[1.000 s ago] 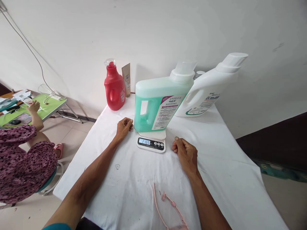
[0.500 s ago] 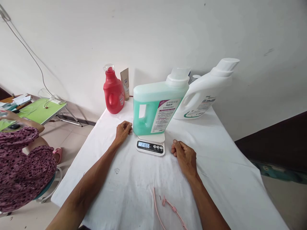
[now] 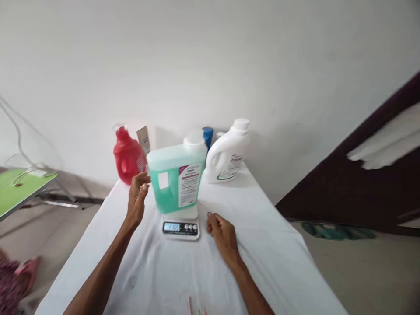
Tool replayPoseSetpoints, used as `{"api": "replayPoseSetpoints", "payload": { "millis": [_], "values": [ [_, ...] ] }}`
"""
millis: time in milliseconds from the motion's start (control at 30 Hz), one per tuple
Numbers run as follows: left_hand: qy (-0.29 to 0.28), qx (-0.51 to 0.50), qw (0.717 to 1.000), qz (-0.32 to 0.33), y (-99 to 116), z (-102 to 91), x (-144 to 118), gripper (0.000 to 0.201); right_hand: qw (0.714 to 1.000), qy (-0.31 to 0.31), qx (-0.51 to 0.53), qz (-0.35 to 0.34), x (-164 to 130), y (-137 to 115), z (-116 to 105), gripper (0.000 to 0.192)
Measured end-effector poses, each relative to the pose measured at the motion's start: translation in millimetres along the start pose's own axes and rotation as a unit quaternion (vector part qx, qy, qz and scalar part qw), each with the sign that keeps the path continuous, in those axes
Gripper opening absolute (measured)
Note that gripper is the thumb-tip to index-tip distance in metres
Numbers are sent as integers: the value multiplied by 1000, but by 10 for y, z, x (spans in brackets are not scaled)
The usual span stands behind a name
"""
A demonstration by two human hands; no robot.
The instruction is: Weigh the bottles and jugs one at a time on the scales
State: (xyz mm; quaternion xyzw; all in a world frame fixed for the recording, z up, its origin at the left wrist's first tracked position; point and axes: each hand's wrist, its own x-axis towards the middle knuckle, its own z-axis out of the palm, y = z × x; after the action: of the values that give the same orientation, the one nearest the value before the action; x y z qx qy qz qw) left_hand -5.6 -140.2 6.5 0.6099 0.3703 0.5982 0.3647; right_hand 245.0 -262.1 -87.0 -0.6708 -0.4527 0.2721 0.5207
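Now left hand half-open beside green jug, empty

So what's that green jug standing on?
The green jug stands on a small white scale on the cloth-covered table. Only the scale's front strip shows, with a lit display and buttons. The jug covers the weighing plate, and the blurred reading can't be made out.

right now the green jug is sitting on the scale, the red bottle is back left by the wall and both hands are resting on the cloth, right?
Not quite. In the head view only the right hand rests on the cloth; the left hand is raised, open, beside the green jug. The jug does stand on the scale, and the red bottle is back left by the wall.
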Motion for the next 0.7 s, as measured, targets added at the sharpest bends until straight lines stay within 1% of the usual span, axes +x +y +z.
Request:
{"api": "replayPoseSetpoints", "payload": {
  "millis": [33,100,200,300,433,500,600,700],
  "values": [
    [-17,2,1000,14,104,36,53,64,1000,-1,3,-3,6,0,3,66],
    [-46,11,999,18,263,117,155,60,1000,1,16,-1,14,-11,5,66],
    [-64,39,997,-20,368,253,282,53,999,-1,38,5,6,-47,-4,63],
    [-39,24,997,-58,371,384,351,52,998,-4,59,8,-6,-66,-12,62],
    [41,-49,992,-105,397,532,354,52,999,-4,53,3,15,3,17,62],
    [68,-68,988,-117,450,599,343,52,999,10,43,-12,37,59,47,61],
    [77,-74,989,-106,581,725,346,51,998,42,26,-49,61,116,87,59],
    [56,-83,992,-76,720,949,384,51,995,62,-6,-74,62,130,100,57]
  ]
}}
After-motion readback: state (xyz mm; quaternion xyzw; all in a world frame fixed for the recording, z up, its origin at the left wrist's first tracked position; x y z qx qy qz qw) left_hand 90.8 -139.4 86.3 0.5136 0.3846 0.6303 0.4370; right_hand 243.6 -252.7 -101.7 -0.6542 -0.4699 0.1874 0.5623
